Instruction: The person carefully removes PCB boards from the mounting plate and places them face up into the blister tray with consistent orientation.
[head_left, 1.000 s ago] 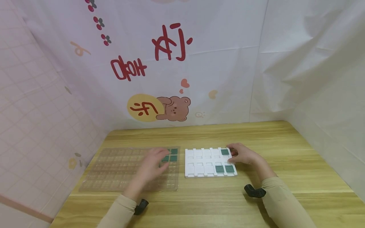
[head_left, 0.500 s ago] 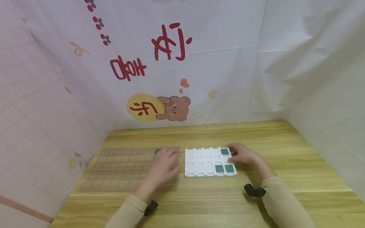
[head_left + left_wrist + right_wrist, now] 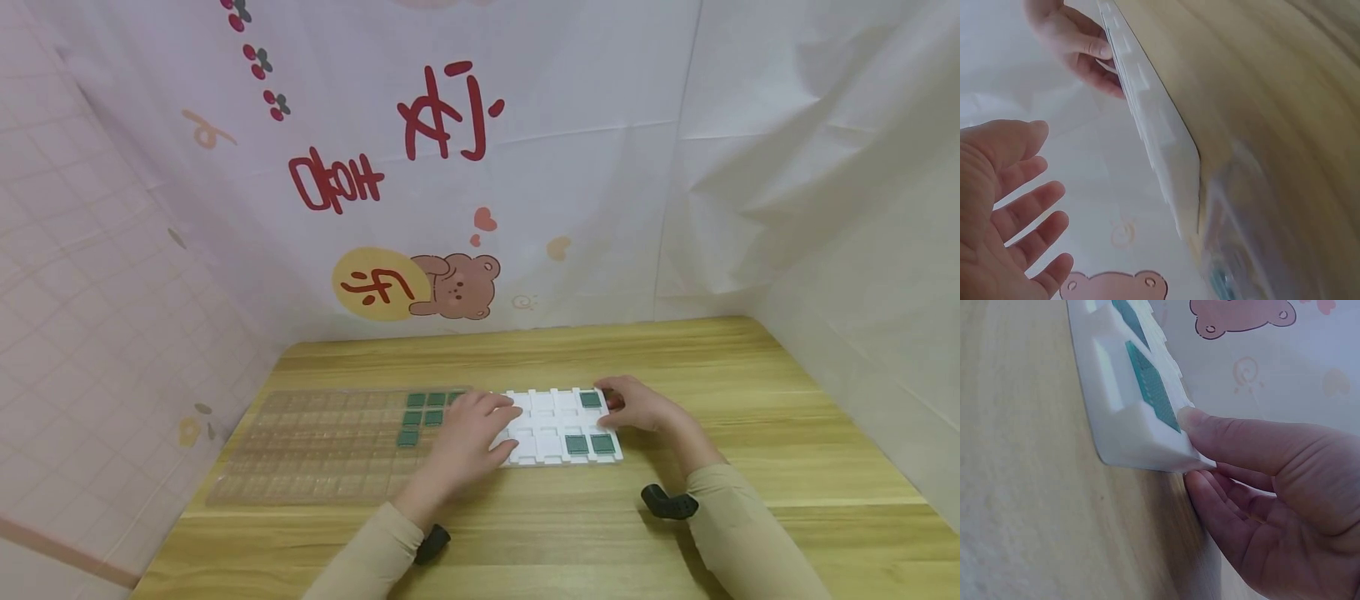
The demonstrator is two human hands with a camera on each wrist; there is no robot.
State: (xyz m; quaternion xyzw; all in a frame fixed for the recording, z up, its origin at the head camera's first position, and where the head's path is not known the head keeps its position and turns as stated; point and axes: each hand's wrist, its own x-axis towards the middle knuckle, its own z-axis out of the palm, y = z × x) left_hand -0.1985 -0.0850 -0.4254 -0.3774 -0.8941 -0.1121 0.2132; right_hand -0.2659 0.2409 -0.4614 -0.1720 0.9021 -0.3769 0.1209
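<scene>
The left hand (image 3: 468, 435), fingers loosely spread and holding nothing visible, is over the left end of the white slotted tray (image 3: 558, 423), whose right edge the right hand (image 3: 637, 406) pinches. Three green chips (image 3: 577, 444) sit at that tray's right end; others lie in the clear plastic tray (image 3: 315, 450) to its left.

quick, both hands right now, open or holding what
Left hand: open, fingers loosely spread, nothing visibly held.
Right hand: holding, thumb and fingers pinching the right end of the white rectangular plastic tray.

head: high, forward-down, wide | wrist cams: close, tilted, facing backdrop (image 3: 615, 192) | all share: white tray (image 3: 549, 422)
</scene>
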